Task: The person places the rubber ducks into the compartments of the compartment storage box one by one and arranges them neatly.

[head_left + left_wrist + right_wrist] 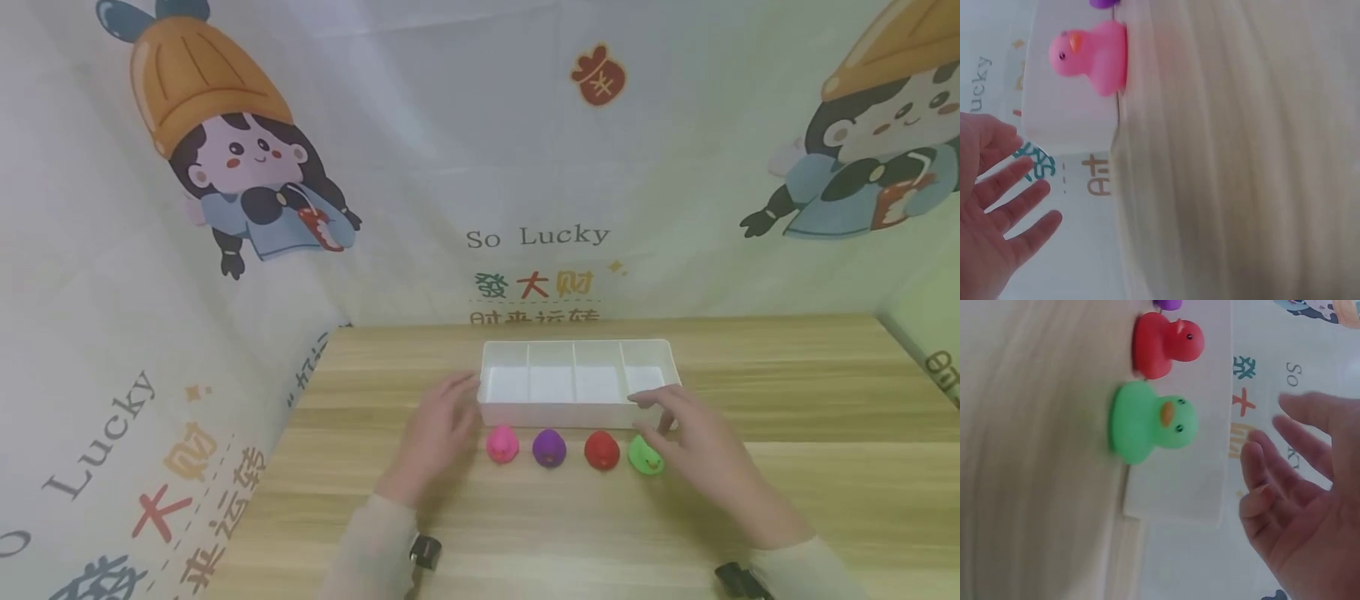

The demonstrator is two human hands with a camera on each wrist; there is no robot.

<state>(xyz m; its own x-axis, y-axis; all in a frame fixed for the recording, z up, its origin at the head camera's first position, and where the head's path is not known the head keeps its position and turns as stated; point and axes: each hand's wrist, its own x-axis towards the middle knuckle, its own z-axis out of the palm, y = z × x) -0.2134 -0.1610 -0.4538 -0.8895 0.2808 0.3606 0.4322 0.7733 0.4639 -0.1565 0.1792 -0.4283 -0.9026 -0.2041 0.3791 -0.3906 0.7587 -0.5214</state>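
A white box (570, 415) with several compartments stands on the table, and its compartments hold nothing. In front of it sit a pink rubber duck (502, 445), a purple rubber duck (549, 448), a red rubber duck (602, 451) and a green rubber duck (646, 456) in a row. My left hand (442, 427) is at the box's left end, its fingers spread in the left wrist view. Over the box's right front corner is my right hand (697, 437), fingers loosely bent and holding nothing. The green rubber duck is the one nearest to it.
A wooden table (555, 533) carries the box and the ducks. Behind it hangs a pale printed cloth (435, 167) with cartoon figures and lettering, and more of this cloth covers the left and right sides.
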